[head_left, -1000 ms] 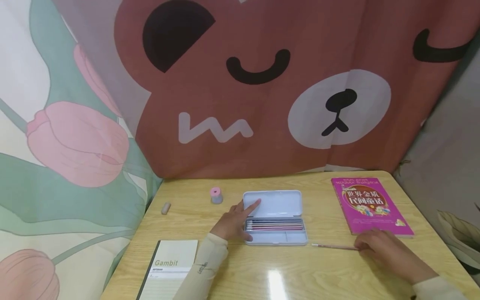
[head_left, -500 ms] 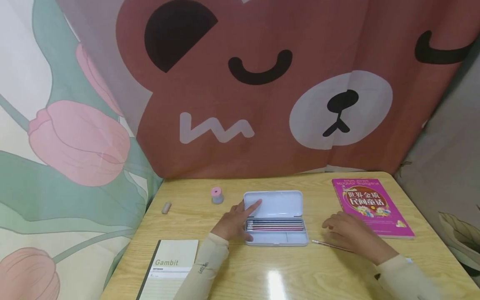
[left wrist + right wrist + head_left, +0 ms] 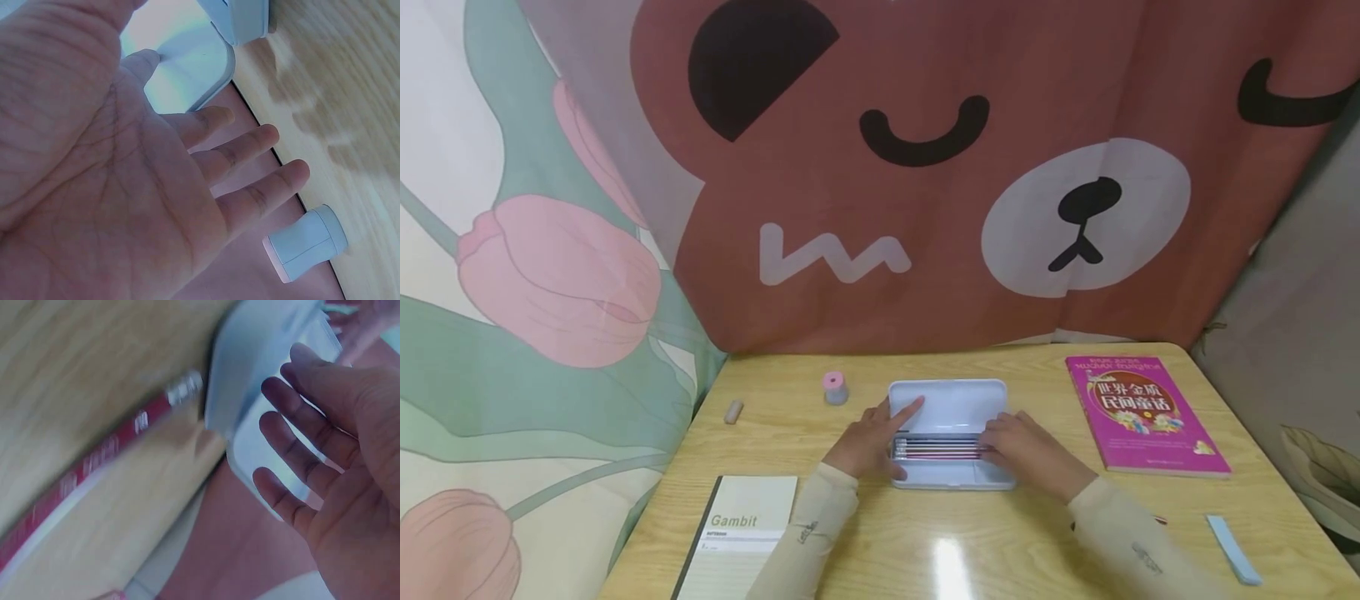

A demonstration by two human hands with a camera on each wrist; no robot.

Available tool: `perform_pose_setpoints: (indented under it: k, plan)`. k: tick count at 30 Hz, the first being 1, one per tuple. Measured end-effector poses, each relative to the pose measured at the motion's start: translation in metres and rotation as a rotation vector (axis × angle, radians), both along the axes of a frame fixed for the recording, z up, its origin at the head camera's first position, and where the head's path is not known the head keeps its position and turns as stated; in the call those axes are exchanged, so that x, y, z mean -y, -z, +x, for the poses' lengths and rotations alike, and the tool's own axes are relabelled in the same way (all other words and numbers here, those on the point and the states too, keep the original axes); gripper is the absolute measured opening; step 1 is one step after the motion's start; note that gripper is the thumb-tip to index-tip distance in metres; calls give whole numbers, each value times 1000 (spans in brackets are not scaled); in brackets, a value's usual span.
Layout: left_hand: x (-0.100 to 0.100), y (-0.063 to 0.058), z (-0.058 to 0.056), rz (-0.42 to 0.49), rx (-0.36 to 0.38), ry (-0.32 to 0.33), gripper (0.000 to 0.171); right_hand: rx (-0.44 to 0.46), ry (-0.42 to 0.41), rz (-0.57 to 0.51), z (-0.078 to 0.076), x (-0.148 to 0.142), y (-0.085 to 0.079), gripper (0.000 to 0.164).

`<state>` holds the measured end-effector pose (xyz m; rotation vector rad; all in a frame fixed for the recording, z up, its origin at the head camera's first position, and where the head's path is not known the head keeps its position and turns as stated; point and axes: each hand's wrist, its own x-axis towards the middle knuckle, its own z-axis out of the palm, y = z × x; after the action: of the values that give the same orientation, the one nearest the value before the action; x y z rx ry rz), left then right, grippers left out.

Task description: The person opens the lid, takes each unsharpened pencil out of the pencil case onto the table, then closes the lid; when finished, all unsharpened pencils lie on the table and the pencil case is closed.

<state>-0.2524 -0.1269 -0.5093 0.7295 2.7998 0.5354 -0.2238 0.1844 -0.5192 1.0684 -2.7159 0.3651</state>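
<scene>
An open white pencil case (image 3: pixel 964 402), lid tilted back, holds several pencils (image 3: pixel 938 451) in its rear compartment. My left hand (image 3: pixel 867 443) lies at the case's left side; its index finger rests on the lid's inside and the thumb is by the lower tray. At the right end, my right hand (image 3: pixel 1036 454) reaches over the case, its fingertips by the pencil ends, which they partly hide. In the right wrist view its fingers are loosely bent, with nothing seen between them. A red pencil (image 3: pixel 112 447) lies on the table, mostly hidden by my right sleeve in the head view.
A pink-topped grey cylinder (image 3: pixel 835 388) and a small eraser-like block (image 3: pixel 733 412) stand behind left. A Gambit notebook (image 3: pixel 741 533) lies front left. To the right are a magenta book (image 3: pixel 1150 417) and a light blue strip (image 3: pixel 1234 550). A bear-print cloth (image 3: pixel 820 308) hangs behind the table.
My right hand has left the loose pencil and moved left to the right end of the case. The blue strip has come into view. My left hand stays in place.
</scene>
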Motion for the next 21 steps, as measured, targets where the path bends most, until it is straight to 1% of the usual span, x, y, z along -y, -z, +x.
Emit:
perform_pose_setpoints:
  k: [4,9,13,18,21]
  plan:
    - [1,-1,0,6,10,-1,119,33,11,7,-4,10,6,9]
    - [1,-1,-1,-4,23,-14,119,77,34,-24,-5,10,9,10]
    - [0,-1,-1,-10,27,-17,119,83,22,-51,-5,8,10,7]
    - [0,-1,0,-2,17,-14,120,70,-14,-99,-5,7,14,9]
    - [0,-1,1,-2,11,-12,120,84,-17,-101,-5,6,15,10]
